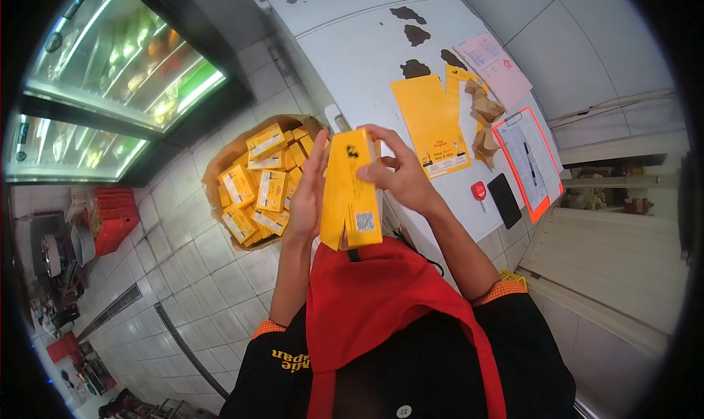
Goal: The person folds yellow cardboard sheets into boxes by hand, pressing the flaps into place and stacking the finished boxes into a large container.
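A yellow cardboard box (354,180) with a printed QR code is upright between my two hands, with a slanted open gap down its left part near the bottom end. My right hand (400,171) grips its right side, thumb on the printed face and fingers bent around the far edge. Against its left side lies my left hand (311,191), fingers stretched upward and the palm bearing on the cardboard; its thumb is hidden. Just right of my hands, a flat yellow carton sheet (429,118) rests on the white surface (359,59).
On the left floor, a large brown carton (213,173) holds several yellow boxes (238,186). The white top carries brown paper pieces (484,122), pink paper (499,67), an orange-edged clipboard (539,188), a phone (504,200) and a red-headed item (479,191). A glass-door fridge (132,67) stands upper left.
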`<act>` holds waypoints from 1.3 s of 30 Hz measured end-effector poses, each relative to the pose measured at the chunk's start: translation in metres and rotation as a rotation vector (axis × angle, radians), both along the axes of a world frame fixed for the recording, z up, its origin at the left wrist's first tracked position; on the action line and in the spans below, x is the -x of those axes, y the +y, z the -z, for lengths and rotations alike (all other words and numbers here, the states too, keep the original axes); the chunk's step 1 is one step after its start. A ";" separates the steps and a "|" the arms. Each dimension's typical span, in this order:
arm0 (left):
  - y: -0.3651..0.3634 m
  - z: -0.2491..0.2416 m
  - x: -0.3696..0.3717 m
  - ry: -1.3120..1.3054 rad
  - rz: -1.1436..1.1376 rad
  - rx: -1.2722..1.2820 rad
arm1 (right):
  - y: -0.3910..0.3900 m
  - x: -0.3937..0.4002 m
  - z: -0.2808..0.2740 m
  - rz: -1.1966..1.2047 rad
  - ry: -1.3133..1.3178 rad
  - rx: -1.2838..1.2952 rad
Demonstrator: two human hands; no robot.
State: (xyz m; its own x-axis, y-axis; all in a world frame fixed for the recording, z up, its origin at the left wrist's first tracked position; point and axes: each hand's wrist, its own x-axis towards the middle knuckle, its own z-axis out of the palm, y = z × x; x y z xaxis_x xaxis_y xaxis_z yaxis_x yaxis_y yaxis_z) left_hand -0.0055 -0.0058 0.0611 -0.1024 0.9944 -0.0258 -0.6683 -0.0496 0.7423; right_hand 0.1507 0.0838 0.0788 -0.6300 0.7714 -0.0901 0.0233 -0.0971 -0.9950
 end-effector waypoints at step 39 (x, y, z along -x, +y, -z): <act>-0.041 0.074 0.002 0.222 -0.483 0.302 | 0.002 -0.017 0.042 0.075 0.028 0.232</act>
